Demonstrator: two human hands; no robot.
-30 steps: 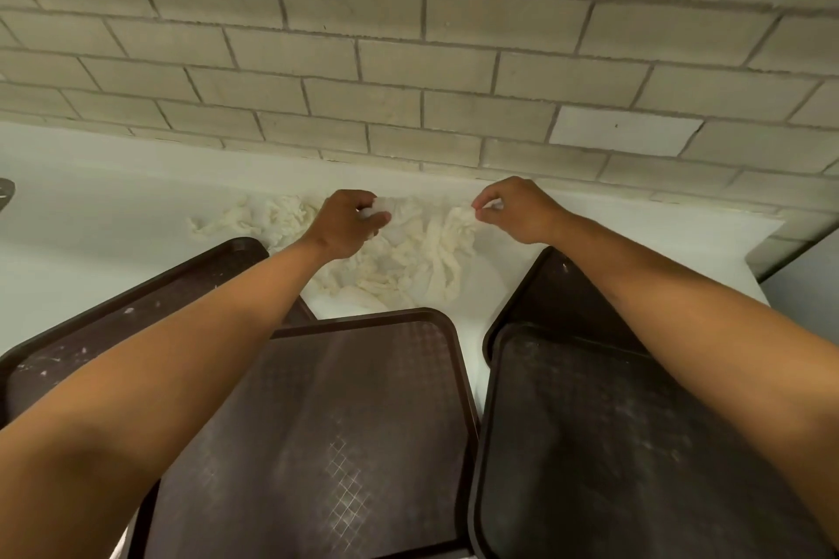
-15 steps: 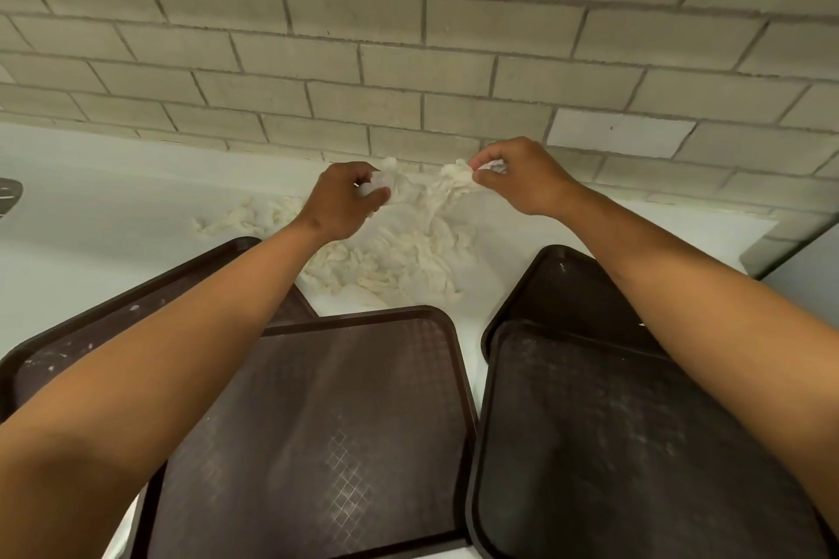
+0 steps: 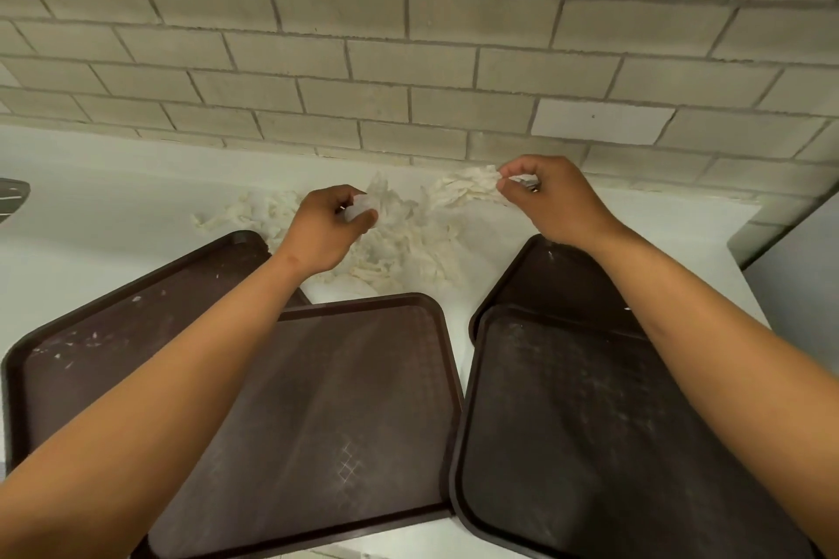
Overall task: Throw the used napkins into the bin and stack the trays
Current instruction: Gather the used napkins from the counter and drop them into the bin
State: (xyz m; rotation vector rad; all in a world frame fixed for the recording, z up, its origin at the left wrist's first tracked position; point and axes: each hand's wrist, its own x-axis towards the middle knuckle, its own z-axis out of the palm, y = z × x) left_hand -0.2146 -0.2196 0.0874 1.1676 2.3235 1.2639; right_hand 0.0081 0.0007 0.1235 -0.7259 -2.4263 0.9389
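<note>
- A heap of torn white napkins (image 3: 399, 241) is spread along the wall (image 3: 408, 59), its long axis running left to right on the white counter (image 3: 113, 213).
- A napkin wad is pinched by the left hand (image 3: 324, 227); a strip is nipped between the fingertips of the right hand (image 3: 551, 200).
- Four brown trays are counted: the left tray (image 3: 113, 331) is overlapped by the middle tray (image 3: 340, 413); the far right tray (image 3: 554, 281) is overlapped by the near right tray (image 3: 590, 445).
- Bare counter is left between the two pairs.

a: where's the left hand (image 3: 328, 226)?

b: out ahead on a bare forearm, just short of the napkins (image 3: 399, 236), knuckles up, thumb and fingers curled closed around a white wad of them.

a: and the right hand (image 3: 551, 200)?

b: further out and higher, at the far right edge of the napkins, wrist bent, fingertips (image 3: 507, 177) pinching a shredded strip. both forearms stretch forward, well apart, converging toward the napkins.
</note>
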